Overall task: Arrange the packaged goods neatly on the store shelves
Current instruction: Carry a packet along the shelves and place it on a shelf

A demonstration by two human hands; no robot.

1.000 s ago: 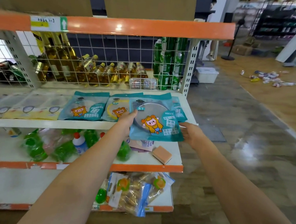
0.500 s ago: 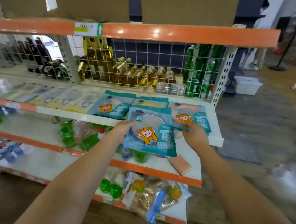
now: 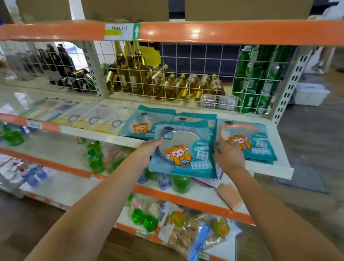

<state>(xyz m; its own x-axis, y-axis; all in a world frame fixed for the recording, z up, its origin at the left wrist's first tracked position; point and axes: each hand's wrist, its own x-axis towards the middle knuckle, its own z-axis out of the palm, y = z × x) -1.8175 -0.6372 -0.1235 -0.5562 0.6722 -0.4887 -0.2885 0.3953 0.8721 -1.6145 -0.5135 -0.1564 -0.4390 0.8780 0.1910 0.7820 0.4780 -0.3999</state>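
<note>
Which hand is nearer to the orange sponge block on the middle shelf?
The right. The right hand is above the orange sponge block, fingers on a teal packet. The left hand is farther to the left, gripping the front teal packet.

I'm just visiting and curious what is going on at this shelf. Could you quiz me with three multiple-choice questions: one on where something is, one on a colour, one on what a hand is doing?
1. Where do the green cans stand?
A. behind the wire grid, at the right
B. on the bottom shelf
C. on the floor

2. What colour is the packet being held?
A. red
B. teal
C. black

3. What is the left hand doing?
A. hanging idle
B. pointing upward
C. gripping the packet's left edge

Answers: 1 A, they show through the grid's right end. 2 B, teal with a yellow cartoon figure. 3 C, its thumb lies across the packet's front.
</note>
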